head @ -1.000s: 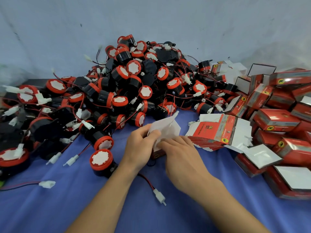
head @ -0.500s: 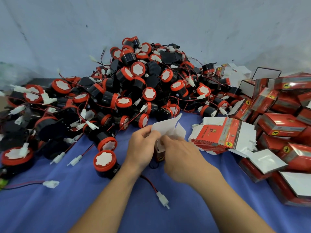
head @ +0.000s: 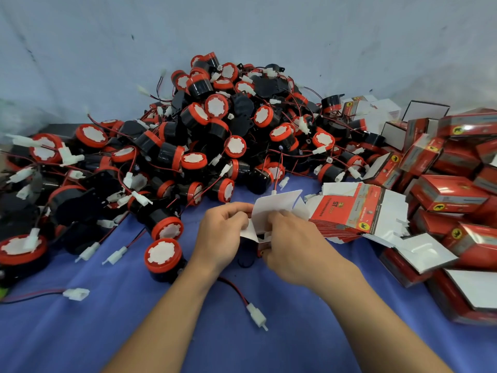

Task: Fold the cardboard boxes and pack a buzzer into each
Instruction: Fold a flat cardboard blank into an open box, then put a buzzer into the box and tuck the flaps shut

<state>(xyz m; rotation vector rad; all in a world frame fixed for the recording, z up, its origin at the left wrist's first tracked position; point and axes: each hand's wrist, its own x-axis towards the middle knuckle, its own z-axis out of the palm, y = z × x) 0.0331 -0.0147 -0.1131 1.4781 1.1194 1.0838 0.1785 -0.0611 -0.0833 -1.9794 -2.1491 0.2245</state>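
Left hand (head: 219, 239) and right hand (head: 291, 247), fingers curled, both pinch the white flaps of a part-folded cardboard box (head: 271, 211) held just above the blue table (head: 134, 332), near the buzzer heap (head: 215, 135).

The tabletop (head: 80, 340) is covered in blue cloth, matt, with soft creases. The box (head: 274, 208) that my left hand (head: 219, 238) and right hand (head: 293, 246) pinch is thin cardboard, plain matt white on its inner side. At 2 o'clock from it, the stack of flat boxes (head: 347, 211) shows glossy red print. The folded boxes (head: 449, 193) at 3 o'clock have a shiny sheen. The buzzers (head: 215, 130) heaped at 11 o'clock are smooth black plastic with red plastic rims and matt white faces. The connector (head: 256, 317) at 6 o'clock is white plastic. The wall (head: 242, 28) is matt and scuffed.
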